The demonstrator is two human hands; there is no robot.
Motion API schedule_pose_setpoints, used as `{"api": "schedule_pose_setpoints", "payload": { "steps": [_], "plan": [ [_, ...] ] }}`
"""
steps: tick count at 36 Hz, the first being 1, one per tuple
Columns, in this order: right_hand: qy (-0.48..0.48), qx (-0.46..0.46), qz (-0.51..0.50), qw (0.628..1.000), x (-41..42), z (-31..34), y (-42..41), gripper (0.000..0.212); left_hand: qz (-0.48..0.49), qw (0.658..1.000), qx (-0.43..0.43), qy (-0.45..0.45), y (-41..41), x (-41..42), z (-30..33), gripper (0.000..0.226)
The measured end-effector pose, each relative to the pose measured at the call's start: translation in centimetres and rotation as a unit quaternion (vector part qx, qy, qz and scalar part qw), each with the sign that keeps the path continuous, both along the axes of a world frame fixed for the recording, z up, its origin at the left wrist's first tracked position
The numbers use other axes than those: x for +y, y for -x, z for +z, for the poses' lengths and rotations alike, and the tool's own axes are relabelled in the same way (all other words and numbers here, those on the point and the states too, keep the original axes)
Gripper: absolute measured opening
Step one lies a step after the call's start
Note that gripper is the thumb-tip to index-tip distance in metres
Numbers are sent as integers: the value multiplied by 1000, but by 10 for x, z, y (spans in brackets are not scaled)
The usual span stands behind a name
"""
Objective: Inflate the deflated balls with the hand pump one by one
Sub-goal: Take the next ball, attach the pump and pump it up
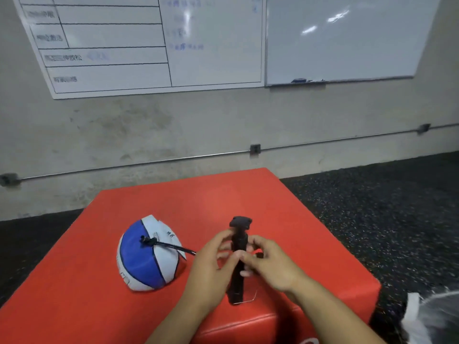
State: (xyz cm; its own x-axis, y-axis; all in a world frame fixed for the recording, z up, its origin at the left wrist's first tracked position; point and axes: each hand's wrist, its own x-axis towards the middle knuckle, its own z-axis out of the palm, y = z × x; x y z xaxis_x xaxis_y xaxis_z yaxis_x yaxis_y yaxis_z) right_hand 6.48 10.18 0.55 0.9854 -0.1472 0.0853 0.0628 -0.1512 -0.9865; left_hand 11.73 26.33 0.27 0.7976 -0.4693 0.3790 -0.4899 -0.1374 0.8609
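Note:
A deflated ball with blue, white and red panels lies caved in on the red padded box, left of centre. A black hose runs from its valve toward the pump. The black hand pump stands upright on the box near its front. My left hand holds the pump barrel from the left, fingers curled around it. My right hand pinches the barrel from the right at the same height. The pump's handle sticks up above both hands.
The red box stands on dark speckled rubber flooring. A concrete wall with two whiteboards and a metal conduit is behind it. A blurred grey-white shape shows at the lower right corner.

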Motion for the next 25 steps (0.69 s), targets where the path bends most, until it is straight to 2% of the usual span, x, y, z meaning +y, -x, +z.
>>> {"api": "schedule_pose_setpoints", "payload": {
  "steps": [3, 6, 8, 10, 13, 17, 21, 25],
  "plan": [
    [-13, 35, 18, 999, -14, 2, -2, 19, -14, 1000, 2, 5, -13, -12, -11, 49],
    [18, 66, 7, 998, -36, 9, -2, 23, -31, 999, -6, 7, -17, -24, -17, 55],
    [77, 32, -63, 994, -52, 17, 1, 27, -45, 999, -13, 5, -19, -31, -21, 60],
    [135, -33, -130, 982, -64, 28, 10, 40, -44, 999, -20, 3, -18, -36, -25, 66],
    [143, -92, -96, 981, -73, 35, 26, 49, -55, 998, -14, -6, -15, -41, -36, 74],
    [188, -94, -67, 975, -72, 31, 31, 42, -92, 995, -32, -19, -13, -47, -44, 69],
    [221, -107, -109, 963, -71, 22, 32, 38, -109, 993, -44, -14, -7, -49, -47, 65],
    [212, -129, -134, 959, -72, 21, 34, 34, -112, 993, -34, -3, -5, -51, -48, 62]
  ]
}}
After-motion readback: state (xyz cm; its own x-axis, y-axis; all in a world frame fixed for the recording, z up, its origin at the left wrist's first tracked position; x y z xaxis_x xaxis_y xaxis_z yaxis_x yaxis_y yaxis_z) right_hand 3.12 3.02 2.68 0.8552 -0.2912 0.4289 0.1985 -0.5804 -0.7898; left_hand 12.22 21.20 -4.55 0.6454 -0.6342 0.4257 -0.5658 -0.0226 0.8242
